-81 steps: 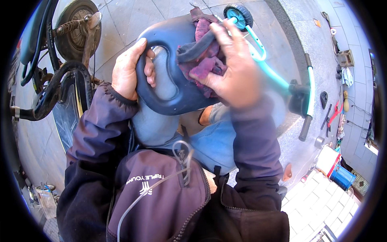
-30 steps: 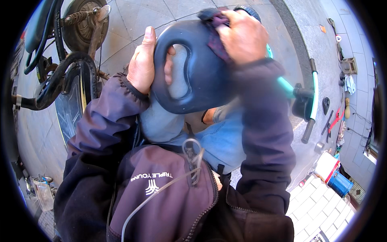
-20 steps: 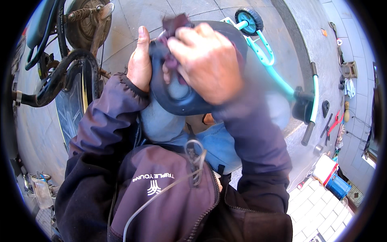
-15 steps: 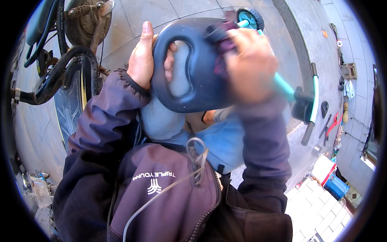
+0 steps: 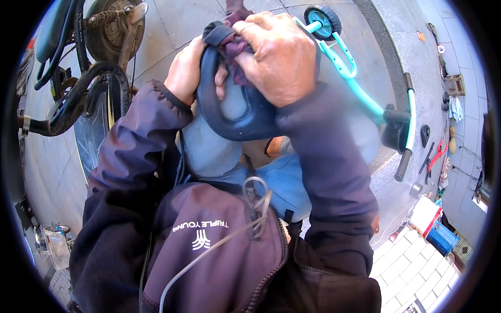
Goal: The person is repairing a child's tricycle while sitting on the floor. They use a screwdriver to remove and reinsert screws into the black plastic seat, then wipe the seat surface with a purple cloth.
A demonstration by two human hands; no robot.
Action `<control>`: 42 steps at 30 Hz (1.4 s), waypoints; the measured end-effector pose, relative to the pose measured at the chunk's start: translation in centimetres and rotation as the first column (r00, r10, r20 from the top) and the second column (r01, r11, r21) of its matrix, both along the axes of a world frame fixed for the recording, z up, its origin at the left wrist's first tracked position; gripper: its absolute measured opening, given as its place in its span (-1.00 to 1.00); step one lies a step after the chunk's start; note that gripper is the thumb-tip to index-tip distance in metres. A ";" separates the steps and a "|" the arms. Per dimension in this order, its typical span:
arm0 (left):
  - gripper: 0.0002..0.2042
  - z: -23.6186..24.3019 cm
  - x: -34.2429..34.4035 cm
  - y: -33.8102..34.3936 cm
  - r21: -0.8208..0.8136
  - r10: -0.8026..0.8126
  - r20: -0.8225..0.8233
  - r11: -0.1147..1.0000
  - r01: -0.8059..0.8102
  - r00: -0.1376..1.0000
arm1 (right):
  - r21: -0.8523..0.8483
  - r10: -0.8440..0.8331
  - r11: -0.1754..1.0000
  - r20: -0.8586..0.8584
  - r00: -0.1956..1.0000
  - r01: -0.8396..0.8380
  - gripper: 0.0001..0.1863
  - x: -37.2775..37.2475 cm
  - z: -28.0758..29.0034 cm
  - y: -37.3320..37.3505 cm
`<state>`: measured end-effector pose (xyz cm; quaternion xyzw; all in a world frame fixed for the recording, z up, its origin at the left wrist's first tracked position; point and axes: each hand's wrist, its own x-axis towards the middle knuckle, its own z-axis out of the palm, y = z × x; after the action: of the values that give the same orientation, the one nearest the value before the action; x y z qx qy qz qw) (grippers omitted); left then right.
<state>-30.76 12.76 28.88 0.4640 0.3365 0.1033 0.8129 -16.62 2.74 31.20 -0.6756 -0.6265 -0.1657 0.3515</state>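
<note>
Shell, dark, moulded, with a hand hole through its left part, sits above the person's lap, over the jeans, tilted toward the camera. Whether it rests on a leg: can't tell.

Left hand grips the left edge; fingers curl round the bar and show inside the hole. Right hand is closed on a bunched cloth, dark grey and purple, lying over the top of the bar, close to the left hand. A loose end sticks up past the far edge. Right hand hides much of the shell's upper right.

Handling, judged by eye: looks like hard plastic, probably stiff and fairly light, not fragile. Smooth, glossy face could be slippery; flat palm hold is likely poor. Best hold is the bar beside the hole, fingers through, as the left hand has it; outer rim seems a fair second. Cloth is soft, limp, easy to pinch.

Around: teal frame with wheel beyond the right hand, bike to the left, red tool on the floor at right.
</note>
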 end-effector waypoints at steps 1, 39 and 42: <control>-0.52 -0.4 -0.3 0.5 -0.039 -0.012 0.000 0.999 0.012 1.000 | 0.001 0.018 1.000 -0.006 1.000 -0.018 -0.77 -0.6 -0.1 -0.2; -0.58 -0.5 -0.4 1.0 0.113 -0.047 0.059 0.993 0.040 0.997 | -0.097 -0.025 0.995 0.126 0.992 0.037 -0.84 -0.1 0.4 -1.5; -0.63 -0.7 -0.5 0.9 0.110 -0.005 0.132 0.994 -0.010 0.991 | -0.123 0.086 0.990 0.125 0.988 -0.070 -0.86 -2.4 -0.4 -2.8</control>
<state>-31.22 13.69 28.22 0.5001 0.2764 0.1531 0.8062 -19.07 -0.07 30.77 -0.6579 -0.6828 -0.1580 0.2758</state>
